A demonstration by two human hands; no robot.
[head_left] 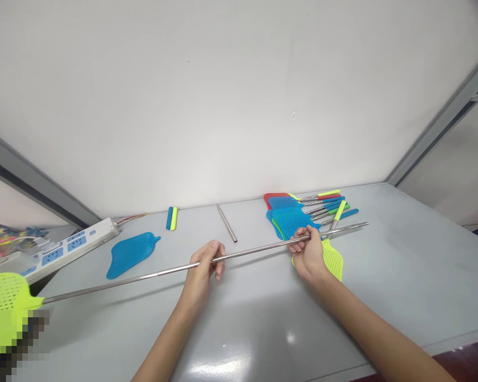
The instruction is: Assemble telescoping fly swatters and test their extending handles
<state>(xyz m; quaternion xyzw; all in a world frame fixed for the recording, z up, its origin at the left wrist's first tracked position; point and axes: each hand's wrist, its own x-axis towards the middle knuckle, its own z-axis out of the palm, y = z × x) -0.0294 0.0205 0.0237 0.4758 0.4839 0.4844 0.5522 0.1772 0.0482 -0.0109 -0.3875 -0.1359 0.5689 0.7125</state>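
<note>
My left hand (202, 270) and my right hand (308, 252) both grip a long telescopic steel rod (123, 281) that runs across the table. A yellow-green mesh fly swatter head (3, 297) is fixed to the rod's lower left end, past the table's edge, and part of it is pixelated. Just beyond my right hand, a loose yellow-green swatter head (332, 260) lies partly under the rod. A pile of blue and red swatter heads (287, 217) and several steel handles with coloured grips (326, 204) lie close beyond that hand.
A blue swatter head (129, 254), a bare metal tube (227, 223) and a blue and a yellow foam grip (172, 218) lie on the grey table (239, 318). A white power strip (71, 249) with wires sits at the left. Colourful packaging (8, 239) lies beyond it.
</note>
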